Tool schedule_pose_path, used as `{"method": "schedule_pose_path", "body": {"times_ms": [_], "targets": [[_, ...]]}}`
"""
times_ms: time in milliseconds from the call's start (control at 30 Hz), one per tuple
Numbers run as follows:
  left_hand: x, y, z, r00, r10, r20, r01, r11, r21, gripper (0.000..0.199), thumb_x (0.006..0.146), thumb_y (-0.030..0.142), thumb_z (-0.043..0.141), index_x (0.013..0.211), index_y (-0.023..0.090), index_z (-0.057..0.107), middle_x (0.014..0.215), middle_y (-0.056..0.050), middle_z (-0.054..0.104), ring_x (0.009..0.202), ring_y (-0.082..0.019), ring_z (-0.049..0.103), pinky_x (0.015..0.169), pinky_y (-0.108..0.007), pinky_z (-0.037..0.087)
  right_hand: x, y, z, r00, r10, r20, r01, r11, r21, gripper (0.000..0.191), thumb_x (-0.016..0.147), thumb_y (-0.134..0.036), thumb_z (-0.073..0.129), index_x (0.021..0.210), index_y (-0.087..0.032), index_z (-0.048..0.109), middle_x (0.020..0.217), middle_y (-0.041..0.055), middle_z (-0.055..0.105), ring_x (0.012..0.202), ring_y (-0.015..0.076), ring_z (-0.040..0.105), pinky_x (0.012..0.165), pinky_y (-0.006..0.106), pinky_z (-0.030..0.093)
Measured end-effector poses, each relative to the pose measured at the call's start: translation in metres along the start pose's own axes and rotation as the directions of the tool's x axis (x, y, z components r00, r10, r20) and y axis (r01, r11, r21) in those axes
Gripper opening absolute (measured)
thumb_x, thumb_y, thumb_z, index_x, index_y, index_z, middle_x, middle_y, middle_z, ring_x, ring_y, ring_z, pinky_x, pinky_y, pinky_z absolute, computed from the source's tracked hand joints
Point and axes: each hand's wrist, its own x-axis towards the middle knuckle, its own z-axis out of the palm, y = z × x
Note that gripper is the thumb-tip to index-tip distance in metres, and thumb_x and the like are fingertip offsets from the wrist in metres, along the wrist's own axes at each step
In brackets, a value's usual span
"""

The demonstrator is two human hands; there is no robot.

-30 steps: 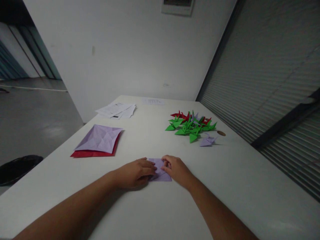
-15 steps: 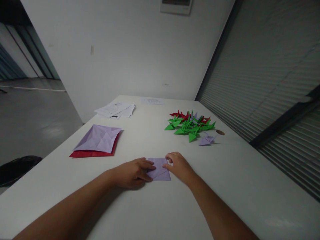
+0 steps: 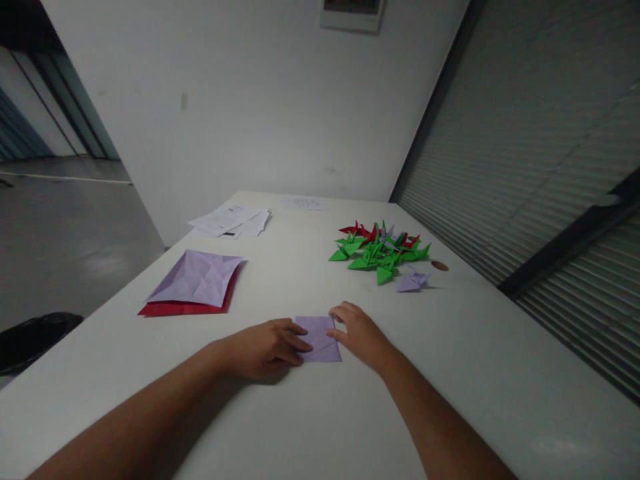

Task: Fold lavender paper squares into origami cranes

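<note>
A folded square of lilac origami paper (image 3: 321,327) lies flat on the table in front of me, with a diagonal edge across its lower part. My left hand (image 3: 270,348) rests over its left side, fingers spread and lying on the paper. At the upper right corner is my right hand (image 3: 357,333), its thumb touching the paper near the right edge. The right index finger curves to the top corner, with a gap between it and the thumb. Whatever the other right fingers touch is hidden.
Creased lilac paper (image 3: 200,279) lies over red paper (image 3: 183,309) at the left. Several green paper cranes (image 3: 373,253), red cranes (image 3: 367,232) and a lilac crane (image 3: 413,280) sit at the right, beside a round brown disc (image 3: 439,265). Printed sheets (image 3: 227,219) lie farther back.
My left fingers have drawn back slightly to the left, showing a little more of the lilac paper. My right hand has hardly moved.
</note>
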Motion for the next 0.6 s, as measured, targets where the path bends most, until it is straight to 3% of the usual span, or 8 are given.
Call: {"method": "schedule_pose_path", "body": {"times_ms": [600], "targets": [[-0.0013,0.0012,-0.002,1.0,0.015,-0.008,-0.015,1.0,-0.017,0.031,0.087,0.007,0.057,0.109,0.022,0.073,0.139,-0.008,0.065,0.136,-0.029,0.052,0.118,-0.047,0.037,-0.0009,0.0005,-0.0039,1.0,-0.013,0.004,0.013,1.0,-0.025,0.02,0.083,-0.023,0.078,0.1,-0.017,0.069,0.093,0.0055,0.064,0.089,0.0215,0.059,0.081,0.032,0.046]]}}
